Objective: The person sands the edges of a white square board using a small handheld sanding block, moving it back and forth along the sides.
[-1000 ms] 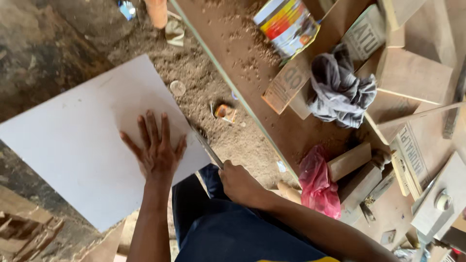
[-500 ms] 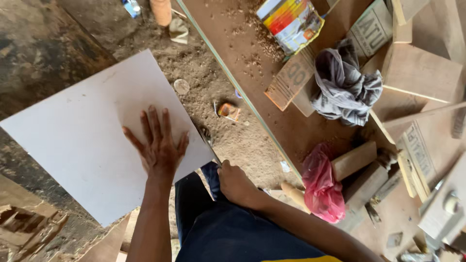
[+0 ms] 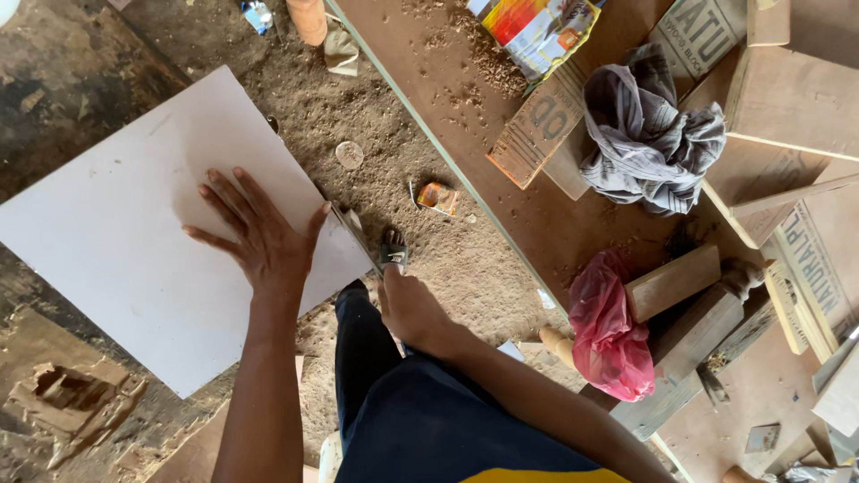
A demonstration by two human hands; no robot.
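I see my left hand (image 3: 259, 237) pressed flat on the white board (image 3: 134, 233), fingers spread wide and gripping nothing, palm near the board's right edge. The board lies tilted over the sawdust-covered floor (image 3: 394, 152), one corner pointing up toward the top of the view. My right hand (image 3: 407, 309) is clenched around the handle of a hand saw (image 3: 353, 234), whose blade runs along the board's right edge, just beside my left thumb; I cannot tell how far the blade sits into the board. My dark blue trouser leg (image 3: 367, 349) shows below the hands. To the right runs a brown workbench (image 3: 501, 188) strewn with wood shavings, carrying a crumpled grey cloth (image 3: 653, 134), a colourful tin (image 3: 537, 31), wooden blocks (image 3: 676, 282) and a pink plastic bag (image 3: 608, 331). On the floor between board and bench lies a small orange wrapper (image 3: 437, 197).
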